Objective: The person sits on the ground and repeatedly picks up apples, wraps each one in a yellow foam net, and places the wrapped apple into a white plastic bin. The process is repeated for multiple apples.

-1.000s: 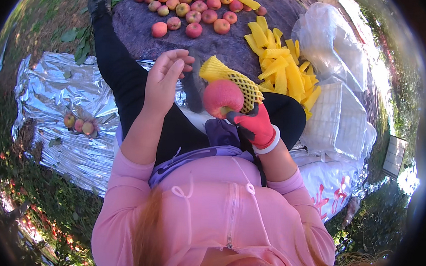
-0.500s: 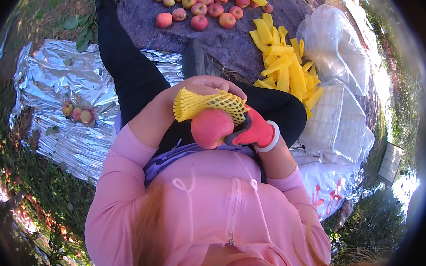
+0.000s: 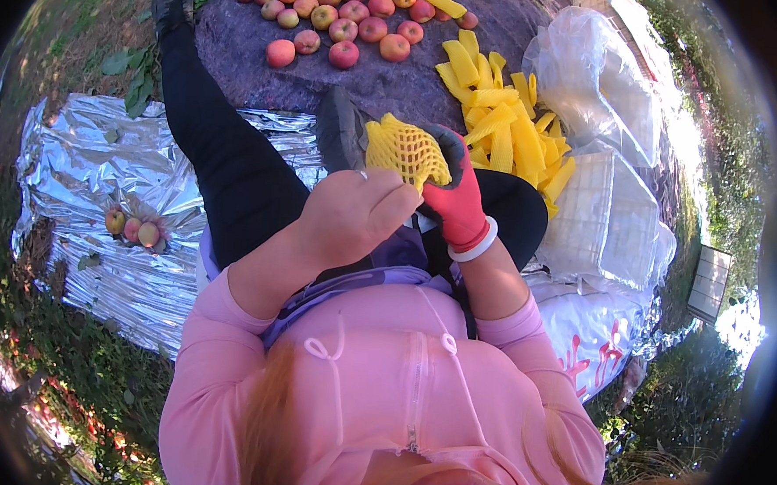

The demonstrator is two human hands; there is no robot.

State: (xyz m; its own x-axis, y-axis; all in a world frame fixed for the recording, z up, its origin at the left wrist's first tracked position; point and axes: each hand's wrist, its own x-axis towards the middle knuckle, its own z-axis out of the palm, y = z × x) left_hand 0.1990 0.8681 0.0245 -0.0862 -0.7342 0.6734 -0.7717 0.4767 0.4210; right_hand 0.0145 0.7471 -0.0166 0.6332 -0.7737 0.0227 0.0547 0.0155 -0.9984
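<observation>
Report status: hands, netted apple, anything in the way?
Bare left hand curled on near edge of yellow foam-mesh sleeve. Red-gloved right hand gripping sleeve's side. Round reddish apple inside, showing through mesh. Left hand hides part of sleeve.

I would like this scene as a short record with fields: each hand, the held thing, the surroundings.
left hand: bare, closed at the lower edge of the yellow foam net
right hand: gloved, holding the net's right side
inside net: something reddish through the mesh, likely an apple
ahead: loose apples on dark cloth
ahead, right: heap of yellow foam sleeves
left: foil sheet
</observation>
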